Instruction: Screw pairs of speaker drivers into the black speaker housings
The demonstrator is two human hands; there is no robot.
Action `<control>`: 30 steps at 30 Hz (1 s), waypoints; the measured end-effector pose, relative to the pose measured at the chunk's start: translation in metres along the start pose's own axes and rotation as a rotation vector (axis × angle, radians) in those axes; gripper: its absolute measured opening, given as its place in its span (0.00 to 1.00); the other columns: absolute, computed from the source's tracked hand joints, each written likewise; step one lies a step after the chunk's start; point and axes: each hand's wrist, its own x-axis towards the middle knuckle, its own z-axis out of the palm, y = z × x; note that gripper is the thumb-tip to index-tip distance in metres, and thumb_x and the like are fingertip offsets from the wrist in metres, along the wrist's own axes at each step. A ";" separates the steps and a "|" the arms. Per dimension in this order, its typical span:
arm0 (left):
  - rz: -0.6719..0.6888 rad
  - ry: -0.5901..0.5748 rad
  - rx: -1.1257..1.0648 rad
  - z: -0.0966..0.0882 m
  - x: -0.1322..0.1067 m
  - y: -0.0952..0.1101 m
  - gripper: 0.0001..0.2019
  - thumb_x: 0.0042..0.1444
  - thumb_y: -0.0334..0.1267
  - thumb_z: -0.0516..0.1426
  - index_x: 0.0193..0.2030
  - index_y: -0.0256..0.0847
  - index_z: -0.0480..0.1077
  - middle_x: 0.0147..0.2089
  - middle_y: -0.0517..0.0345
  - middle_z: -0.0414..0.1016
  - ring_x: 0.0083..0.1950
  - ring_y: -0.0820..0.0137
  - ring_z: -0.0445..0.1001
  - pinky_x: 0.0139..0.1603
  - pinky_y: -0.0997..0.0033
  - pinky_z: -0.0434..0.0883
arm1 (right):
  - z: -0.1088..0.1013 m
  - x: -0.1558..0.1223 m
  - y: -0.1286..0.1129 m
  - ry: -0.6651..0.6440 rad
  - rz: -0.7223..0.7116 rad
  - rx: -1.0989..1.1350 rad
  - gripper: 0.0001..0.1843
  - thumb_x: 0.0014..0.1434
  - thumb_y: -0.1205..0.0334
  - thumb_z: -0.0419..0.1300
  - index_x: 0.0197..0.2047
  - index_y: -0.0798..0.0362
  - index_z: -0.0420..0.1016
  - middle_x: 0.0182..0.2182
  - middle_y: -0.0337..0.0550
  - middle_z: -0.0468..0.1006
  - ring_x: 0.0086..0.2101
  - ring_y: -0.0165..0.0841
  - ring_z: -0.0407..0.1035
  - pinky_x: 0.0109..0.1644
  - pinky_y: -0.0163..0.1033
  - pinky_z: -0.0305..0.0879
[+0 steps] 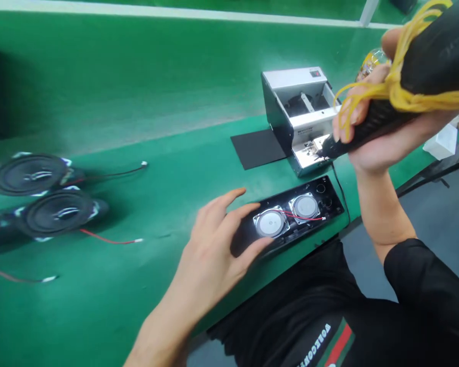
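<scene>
My right hand (pixel 386 112) is wrapped round a black electric screwdriver (pixel 375 127) with yellow bands tied about its upper body. The driver's tip points down at the front plate of a silver and black screw feeder (pixel 302 112). My left hand (pixel 218 244) is open, thumb and fingers spread over the left end of a long black speaker housing (pixel 283 242). Whether its fingertips touch the housing, I cannot tell. Two small grey speaker drivers (pixel 271 223) sit inside the housing, with a red wire and white plug across them.
Several larger black speakers (pixel 57 210) with wires and white plugs lie at the left of the green bench (pixel 168 285). A flat black sheet (pixel 258 148) lies beside the feeder. A clear jar (pixel 371 61) and a white box (pixel 441 141) stand at the right.
</scene>
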 end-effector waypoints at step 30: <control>-0.538 -0.061 -0.144 0.024 -0.020 -0.003 0.48 0.64 0.64 0.67 0.80 0.47 0.50 0.74 0.35 0.74 0.69 0.38 0.81 0.66 0.33 0.83 | -0.008 0.002 0.023 0.307 -0.149 0.048 0.30 0.69 0.27 0.48 0.53 0.41 0.74 0.24 0.33 0.59 0.17 0.31 0.58 0.20 0.38 0.59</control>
